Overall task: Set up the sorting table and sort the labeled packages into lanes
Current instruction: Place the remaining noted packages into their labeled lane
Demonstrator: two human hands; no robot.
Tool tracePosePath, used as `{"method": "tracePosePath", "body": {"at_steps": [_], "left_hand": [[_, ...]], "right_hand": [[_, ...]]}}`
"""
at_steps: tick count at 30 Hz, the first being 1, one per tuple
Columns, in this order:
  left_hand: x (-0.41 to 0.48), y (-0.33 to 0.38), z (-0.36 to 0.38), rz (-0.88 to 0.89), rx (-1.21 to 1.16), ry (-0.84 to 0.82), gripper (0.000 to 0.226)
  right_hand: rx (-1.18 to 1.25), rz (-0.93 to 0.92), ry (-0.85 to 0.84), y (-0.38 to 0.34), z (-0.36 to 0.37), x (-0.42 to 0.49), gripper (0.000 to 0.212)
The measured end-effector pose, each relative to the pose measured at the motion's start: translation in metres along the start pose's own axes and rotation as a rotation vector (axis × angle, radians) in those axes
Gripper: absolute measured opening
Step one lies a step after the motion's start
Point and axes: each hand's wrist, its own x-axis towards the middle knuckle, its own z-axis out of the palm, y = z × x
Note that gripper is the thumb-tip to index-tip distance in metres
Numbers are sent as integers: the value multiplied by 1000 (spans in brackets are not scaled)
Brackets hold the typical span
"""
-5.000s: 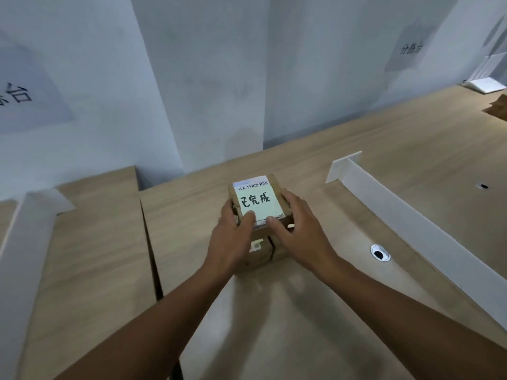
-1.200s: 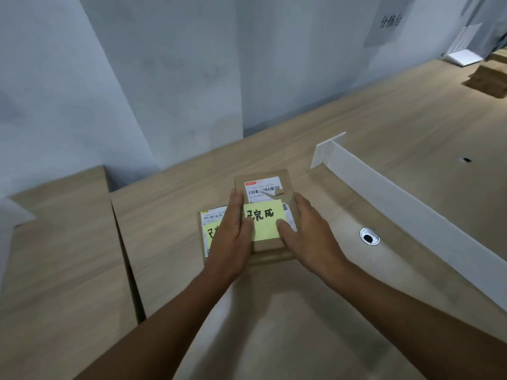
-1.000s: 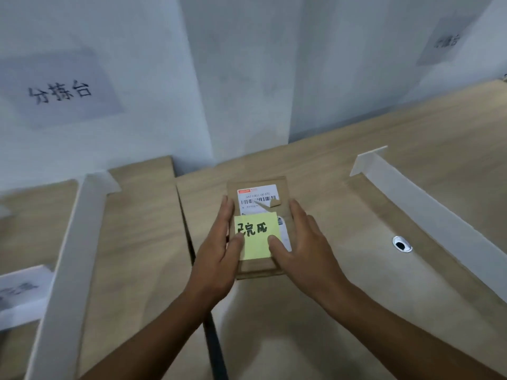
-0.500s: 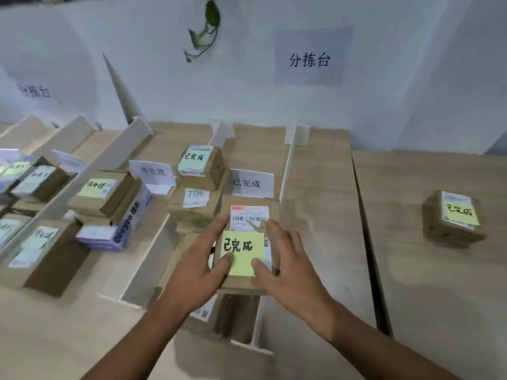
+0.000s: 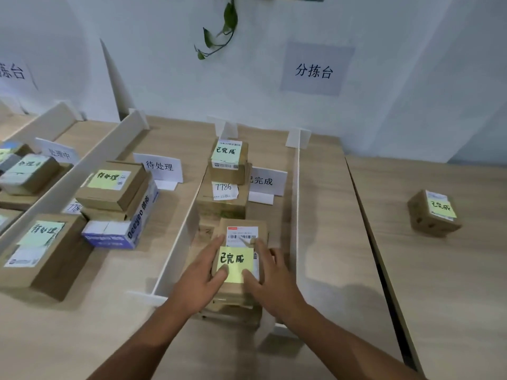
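Package (image 5: 241, 250) with a yellow note (image 5: 234, 263) reading 已完成 sits on top of a stack at the near end of the lane marked by the 已完成 sign (image 5: 266, 181). Both hands hold it: the left hand (image 5: 201, 278) presses its left side with the thumb on the note, the right hand (image 5: 271, 281) presses its right side, thumb also on the note. So each grip is pinching the package between thumb and fingers. The hands hide the boxes beneath; how many lie there cannot be told, and the printed label (image 5: 242, 234) is too small to read.

Behind the package in that lane stands a taller stack (image 5: 223, 198), its top box (image 5: 227, 160) also noted 已完成, a slip below it reading 7786. The sign is partly hidden by this stack.

Left of the package, past a white divider (image 5: 178, 242), the lane with the 待处理 sign (image 5: 162, 167) holds brown boxes noted 待处理 (image 5: 109, 185) and a blue-and-white box (image 5: 123, 229). Further left, another lane is cut off by the frame edge; its notes are blurred.

Right of the package, on the neighbouring desk (image 5: 439, 283), lies one lone box (image 5: 433, 213) noted 已完成.
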Motion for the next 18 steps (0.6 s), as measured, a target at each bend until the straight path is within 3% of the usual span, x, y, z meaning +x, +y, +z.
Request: {"method": "tracePosePath", "body": {"at_steps": [4,9,13,18], "left_hand": [[14,8,-7,12,172,66,67],[77,79,-13,129,333,105,69],[137,159,55,412,485,61,68],[199,250,182,555,559,-29,76]], "right_hand": [[-74,-12,18,11,-22,-4,71],[-320,10,174,62,-126,-13,77],[-461,99,338,115,-228,-30,74],[-534,242,400,195,-335,-51,74]]}}
